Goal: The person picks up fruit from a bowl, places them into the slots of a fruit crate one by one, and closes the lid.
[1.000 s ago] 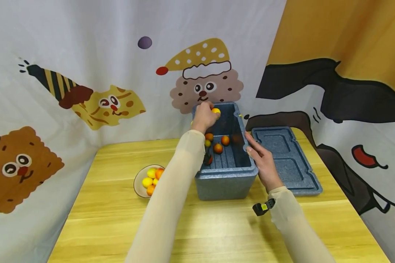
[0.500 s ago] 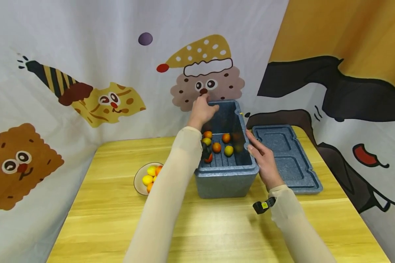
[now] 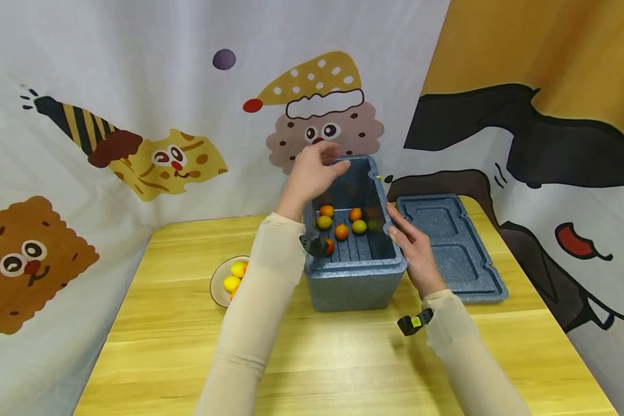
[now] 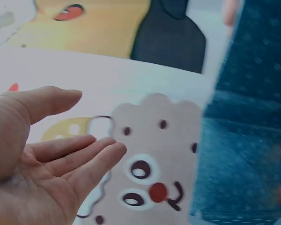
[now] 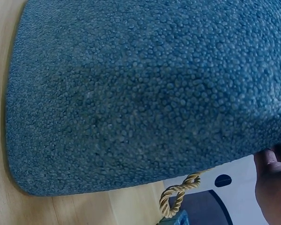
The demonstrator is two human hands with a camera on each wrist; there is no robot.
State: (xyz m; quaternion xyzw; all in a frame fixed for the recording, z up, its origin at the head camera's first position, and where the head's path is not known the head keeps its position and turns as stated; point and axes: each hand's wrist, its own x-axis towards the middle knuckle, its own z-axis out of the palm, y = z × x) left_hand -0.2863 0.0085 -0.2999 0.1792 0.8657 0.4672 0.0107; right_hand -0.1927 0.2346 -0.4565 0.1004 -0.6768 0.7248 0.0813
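My left hand [image 3: 311, 178] hovers over the far left rim of a grey-blue foam box [image 3: 356, 286]. Its fingers are spread from the thumb, and the left wrist view shows the palm [image 4: 42, 187] with nothing in it. Inside the box lie several small round fruits, among them an orange one [image 3: 341, 233] and a yellow-green one [image 3: 359, 227]. On the box's right side rests my right hand [image 3: 416, 251], its fingers straight along the outer wall and the thumb at the rim. In the right wrist view, fingertips [image 5: 270, 157] touch the box's edge.
A round bowl [image 3: 217, 287] with several yellow and orange fruits stands left of the box, partly behind the left sleeve. The grey lid [image 3: 452, 254] lies flat on the wooden table [image 3: 343, 358] at right. A printed curtain [image 3: 161, 34] hangs close behind. Twisted cord [image 5: 178, 190] hangs by the box.
The left hand has let go of a yellow fruit, which now lies in the box as the yellow-green one. That hand has then lifted and moved slightly left. The right hand stays put.
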